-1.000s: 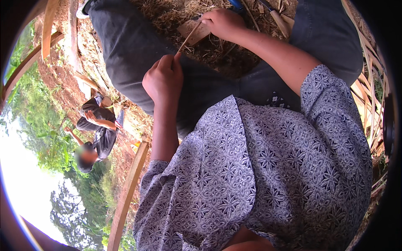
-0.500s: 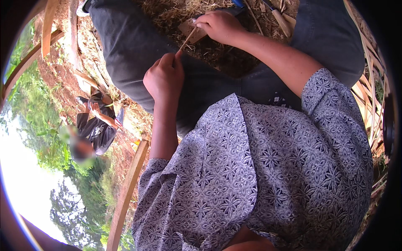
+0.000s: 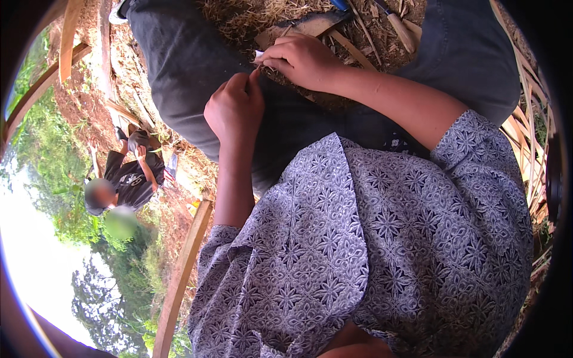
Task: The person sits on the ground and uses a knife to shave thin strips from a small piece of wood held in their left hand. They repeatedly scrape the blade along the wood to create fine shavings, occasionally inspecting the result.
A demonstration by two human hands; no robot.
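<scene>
My left hand [image 3: 234, 110] is closed in a fist over my left thigh, gripping one end of a thin wooden stick [image 3: 258, 68]. My right hand [image 3: 303, 61] is closed just beyond it, its fingertips almost at the left hand. A small white piece [image 3: 258, 53], perhaps paper or cloth, sticks out from the right fingers, pinched around or against the stick; which of these is hidden. Most of the stick lies behind the right hand.
Between my legs lie a flat brown board [image 3: 316, 25], a wooden-handled tool [image 3: 401, 33], a blue object [image 3: 339, 4] and shavings. A wooden beam [image 3: 184, 277] slants at lower left. Another person [image 3: 134, 179] sits beyond it. Split strips [image 3: 525, 149] lie at right.
My right hand has slid along the stick toward my left hand, with the white piece in its fingers. The left hand has hardly moved. The other person has shifted posture.
</scene>
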